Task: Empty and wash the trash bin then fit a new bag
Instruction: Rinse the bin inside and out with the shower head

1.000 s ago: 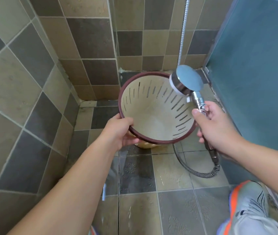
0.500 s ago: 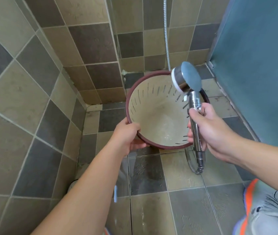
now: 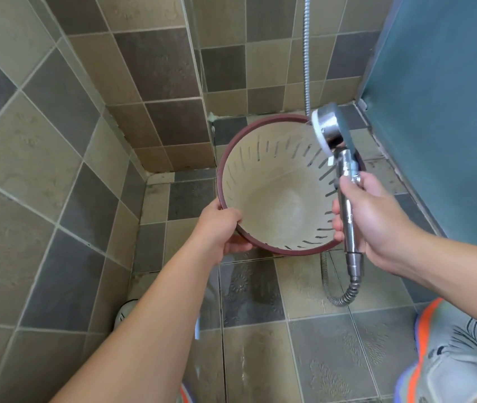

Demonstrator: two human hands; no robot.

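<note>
The trash bin point(image 3: 275, 199) fills the tiled corner, its open mouth tilted toward the person and unobstructed inside. The shower head point(image 3: 329, 128) overhangs its far-right rim, and its metal hose point(image 3: 307, 53) hangs along the back wall. The blue panel point(image 3: 441, 97) closes the right side (tiled walls close the left). Bare floor point(image 3: 249, 289) lies nearer.

The trash bin point(image 3: 278, 205) tilts above the floor point(image 3: 260, 359) near the corner, left hand point(image 3: 220, 228) on its near-left rim, right hand point(image 3: 374, 216) with the shower head point(image 3: 329, 128) at its right rim.
</note>
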